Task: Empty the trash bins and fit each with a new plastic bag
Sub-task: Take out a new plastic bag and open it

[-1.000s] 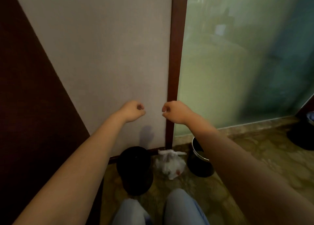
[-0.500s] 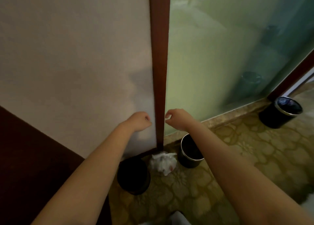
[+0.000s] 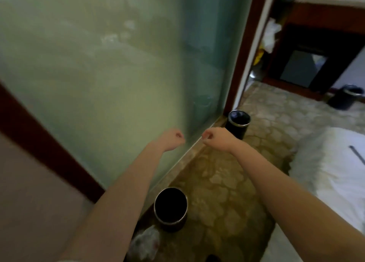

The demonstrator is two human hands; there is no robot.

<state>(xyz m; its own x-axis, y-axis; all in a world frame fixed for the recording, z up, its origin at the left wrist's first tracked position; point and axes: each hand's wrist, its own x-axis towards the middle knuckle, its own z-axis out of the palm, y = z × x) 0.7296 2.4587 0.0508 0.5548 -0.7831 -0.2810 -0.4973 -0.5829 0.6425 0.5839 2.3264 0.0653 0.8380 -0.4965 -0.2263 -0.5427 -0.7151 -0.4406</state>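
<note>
From the head camera, both arms reach out forward in the air. The left hand [image 3: 171, 139] is curled into a loose fist, and the right hand [image 3: 216, 138] is curled the same way. The two fists are near each other but not touching. The picture is too blurry to tell if anything thin is pinched in them.

Down on the floor, near the bottom of the picture, stands a round black bin [image 3: 171, 208] with a shiny rim. It looks dark inside. It sits low between the two arms, well below the hands and nearer than they are. Just beside it, to the near left, lies a crumpled white bag [image 3: 145, 244], partly hidden by the left arm.

A second black bin [image 3: 238, 123] stands farther away, at the foot of the frosted glass wall [image 3: 110, 68]. It is just past the right hand, a little to the right.

A third bin [image 3: 347, 97] stands far off on the right, well apart from both hands.

The floor [image 3: 223, 186] has a yellow and brown pattern. A white bed [image 3: 331, 163] fills the right side.
</note>
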